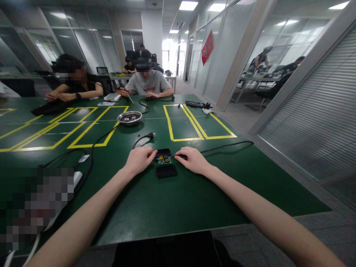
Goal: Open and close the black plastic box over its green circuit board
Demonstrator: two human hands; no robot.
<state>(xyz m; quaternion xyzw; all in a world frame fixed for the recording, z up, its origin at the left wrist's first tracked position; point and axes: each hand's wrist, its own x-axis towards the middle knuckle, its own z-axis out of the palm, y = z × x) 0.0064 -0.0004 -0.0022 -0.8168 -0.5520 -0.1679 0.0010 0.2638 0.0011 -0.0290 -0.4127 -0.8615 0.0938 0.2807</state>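
The small green circuit board with copper-coloured ring coils (164, 160) lies at the centre of the frame, between an open black plastic housing half (163, 152) just behind it and a separate black plastic cover (166, 171) just in front. The left hand (139, 160) is bent in at the board's left side, but what its fingertips grip is hidden. The right hand (192, 159) pinches the end of a thin black cable (228, 145), which runs off towards the right of the frame. Above the left hand is a black power plug (151, 135); further up, left of centre, a round shiny metal bowl (129, 123) holds small metallic pieces. All rest on a glossy dark green tabletop (194, 207) marked with yellow tape (187, 139). At upper centre sits a person in a grey printed T-shirt (151, 82), holding a thin pale stick.
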